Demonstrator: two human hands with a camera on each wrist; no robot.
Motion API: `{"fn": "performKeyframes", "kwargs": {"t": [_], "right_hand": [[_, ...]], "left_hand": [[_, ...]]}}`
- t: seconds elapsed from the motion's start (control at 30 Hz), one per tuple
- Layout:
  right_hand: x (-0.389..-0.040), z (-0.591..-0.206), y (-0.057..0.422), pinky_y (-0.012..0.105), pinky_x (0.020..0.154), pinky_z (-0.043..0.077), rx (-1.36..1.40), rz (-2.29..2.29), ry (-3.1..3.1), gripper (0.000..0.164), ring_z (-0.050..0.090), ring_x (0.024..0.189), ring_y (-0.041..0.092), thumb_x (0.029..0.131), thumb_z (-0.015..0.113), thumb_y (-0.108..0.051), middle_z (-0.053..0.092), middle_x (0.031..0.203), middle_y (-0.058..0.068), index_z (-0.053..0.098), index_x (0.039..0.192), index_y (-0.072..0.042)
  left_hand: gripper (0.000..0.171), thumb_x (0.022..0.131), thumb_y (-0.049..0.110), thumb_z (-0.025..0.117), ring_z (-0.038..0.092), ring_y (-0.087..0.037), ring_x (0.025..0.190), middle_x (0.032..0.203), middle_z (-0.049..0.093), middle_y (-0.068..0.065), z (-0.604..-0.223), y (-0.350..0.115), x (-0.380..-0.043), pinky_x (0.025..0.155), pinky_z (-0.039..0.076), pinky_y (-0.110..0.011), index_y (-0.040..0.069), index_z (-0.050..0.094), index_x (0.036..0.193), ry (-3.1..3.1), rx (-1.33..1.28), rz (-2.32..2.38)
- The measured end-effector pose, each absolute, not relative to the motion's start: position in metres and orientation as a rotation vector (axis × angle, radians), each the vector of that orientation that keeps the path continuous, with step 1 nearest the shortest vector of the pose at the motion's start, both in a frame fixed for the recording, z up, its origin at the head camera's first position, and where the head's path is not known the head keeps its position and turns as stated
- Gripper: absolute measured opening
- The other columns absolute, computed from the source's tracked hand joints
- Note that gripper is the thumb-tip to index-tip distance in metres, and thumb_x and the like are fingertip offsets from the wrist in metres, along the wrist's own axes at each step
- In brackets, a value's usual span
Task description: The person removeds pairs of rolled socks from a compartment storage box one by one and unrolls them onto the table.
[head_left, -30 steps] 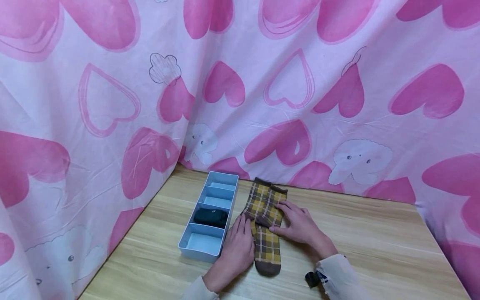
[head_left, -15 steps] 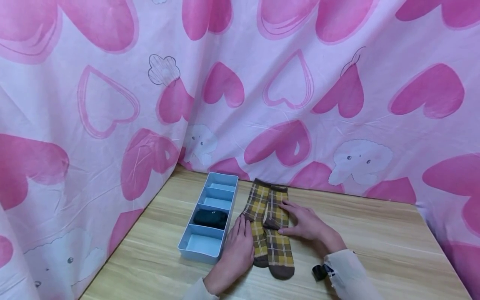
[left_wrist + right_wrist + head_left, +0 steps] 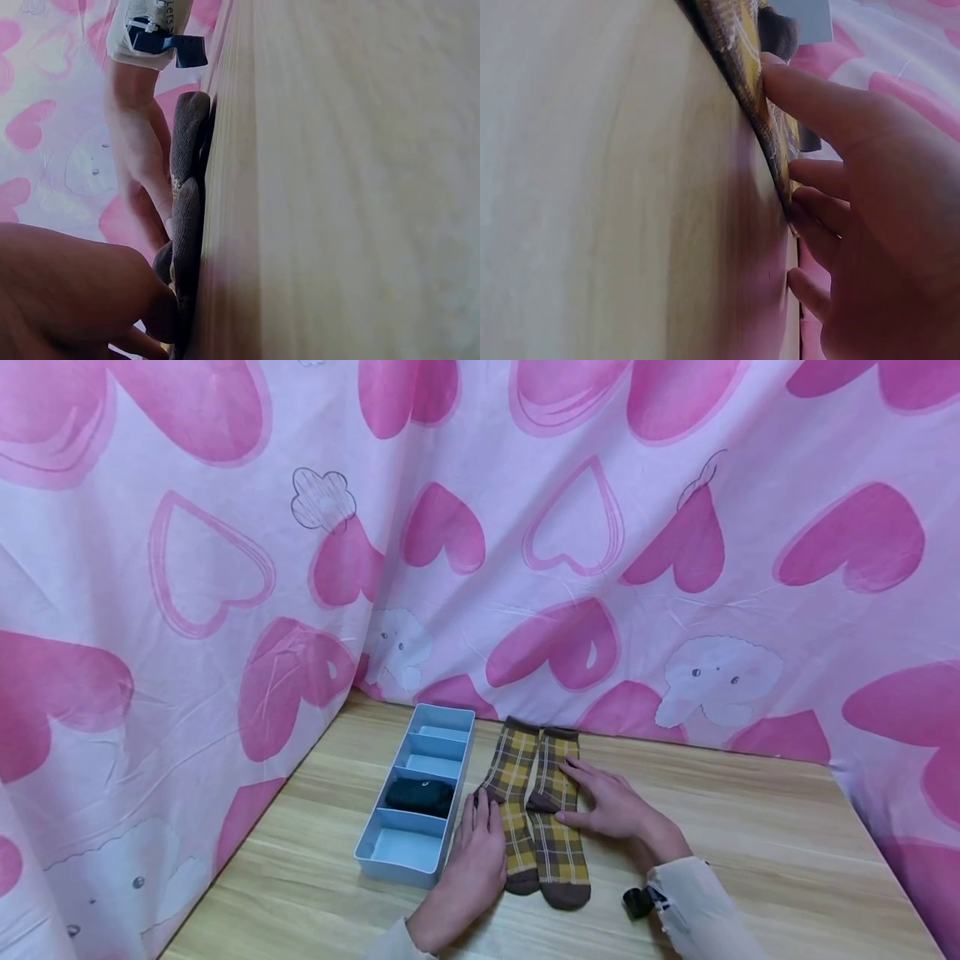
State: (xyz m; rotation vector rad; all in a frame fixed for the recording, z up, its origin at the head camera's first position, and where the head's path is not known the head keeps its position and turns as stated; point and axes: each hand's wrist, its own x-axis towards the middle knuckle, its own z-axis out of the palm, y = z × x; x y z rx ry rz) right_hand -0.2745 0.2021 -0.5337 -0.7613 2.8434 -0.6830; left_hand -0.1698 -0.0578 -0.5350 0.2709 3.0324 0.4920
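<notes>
Your left hand (image 3: 480, 852) lies along the outer edge of the left sock (image 3: 517, 777), fingers nearly straight and close together, touching it without a grip. Your right hand (image 3: 611, 806) is relaxed, thumb and fingers parted, tips resting on the outer edge of the right sock (image 3: 555, 777); it grips nothing either. Both plaid socks lie flat, side by side on the table (image 3: 750, 835), dark toes towards you, cuffs near the curtain (image 3: 573, 535). The blue box (image 3: 407, 847) stands to your left, near the left sock; whether your left hand touches it cannot be told. A black roll (image 3: 418, 797) occupies its second compartment from you. A black tab (image 3: 637, 903) projects from your right sleeve (image 3: 697, 902).
</notes>
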Motion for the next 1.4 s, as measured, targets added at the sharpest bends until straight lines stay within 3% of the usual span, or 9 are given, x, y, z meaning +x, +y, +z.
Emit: {"fn": "performKeyframes", "kwargs": {"t": [0.3,0.43,0.57,0.67,0.8,0.9,1.03,1.4], "right_hand": [[-0.276,-0.535,0.197,0.075,0.123,0.031,-0.742,-0.721,2.851,0.093,0.04,0.158,0.048,0.091,0.081,-0.06,0.036,0.175,0.018,0.049,0.163,-0.01],[-0.272,-0.531,0.188,0.072,0.127,0.028,-0.687,-0.799,2.804,0.097,0.031,0.162,0.048,0.091,0.077,-0.068,0.032,0.176,0.021,0.046,0.165,-0.013],[-0.266,-0.52,0.167,0.071,0.129,0.026,-0.705,-0.872,2.792,0.096,0.024,0.164,0.05,0.093,0.075,-0.067,0.031,0.175,0.024,0.045,0.165,-0.011],[-0.261,-0.511,0.146,0.069,0.128,0.03,-0.801,-0.929,2.787,0.086,0.031,0.163,0.047,0.098,0.075,-0.058,0.037,0.173,0.023,0.048,0.163,-0.01],[-0.251,-0.5,0.118,0.063,0.126,0.039,-0.951,-0.996,2.74,0.067,0.041,0.159,0.036,0.104,0.073,-0.044,0.045,0.17,0.014,0.051,0.161,-0.017],[-0.242,-0.491,0.097,0.057,0.125,0.044,-1.072,-1.042,2.698,0.057,0.047,0.157,0.028,0.106,0.071,-0.037,0.051,0.167,0.005,0.054,0.159,-0.023],[-0.238,-0.481,0.068,0.048,0.122,0.048,-1.222,-1.097,2.629,0.046,0.052,0.152,0.018,0.108,0.069,-0.028,0.06,0.16,0.002,0.061,0.153,-0.021],[-0.24,-0.475,0.017,0.04,0.111,0.058,-1.278,-0.769,2.747,0.036,0.066,0.135,0.011,0.113,0.058,-0.036,0.071,0.144,-0.006,0.069,0.145,-0.024]], "left_hand": [[0.065,0.099,0.008,0.072,0.033,-0.051,0.159,0.173,0.033,-0.027,-0.53,-0.063,-0.167,0.12,0.047,-0.061,0.002,0.048,0.159,3.059,0.353,0.58],[0.069,0.101,0.01,0.068,0.04,-0.042,0.159,0.175,0.034,-0.022,-0.508,-0.071,-0.162,0.12,0.048,-0.057,0.011,0.043,0.165,2.977,0.427,0.825],[0.066,0.104,0.013,0.067,0.051,-0.031,0.153,0.171,0.045,-0.011,-0.474,-0.087,-0.158,0.117,0.052,-0.048,0.017,0.044,0.165,2.936,0.546,1.081],[0.059,0.103,0.014,0.069,0.056,-0.024,0.149,0.162,0.057,-0.005,-0.452,-0.11,-0.165,0.117,0.052,-0.043,0.018,0.052,0.16,3.004,0.628,1.208],[0.044,0.103,0.012,0.07,0.065,-0.023,0.139,0.148,0.068,-0.004,-0.439,-0.148,-0.191,0.114,0.056,-0.045,0.014,0.064,0.147,3.112,0.637,1.32],[0.035,0.105,0.017,0.07,0.067,-0.027,0.134,0.143,0.071,-0.005,-0.441,-0.175,-0.209,0.111,0.058,-0.049,0.013,0.069,0.14,3.149,0.524,1.326],[0.034,0.106,0.022,0.072,0.066,-0.034,0.133,0.144,0.07,-0.01,-0.453,-0.201,-0.224,0.107,0.06,-0.055,0.012,0.07,0.138,3.14,0.311,1.341],[0.032,0.107,0.021,0.068,0.064,-0.041,0.135,0.152,0.062,-0.019,-0.487,-0.22,-0.248,0.105,0.06,-0.057,0.007,0.072,0.136,3.083,0.141,1.312]]}}
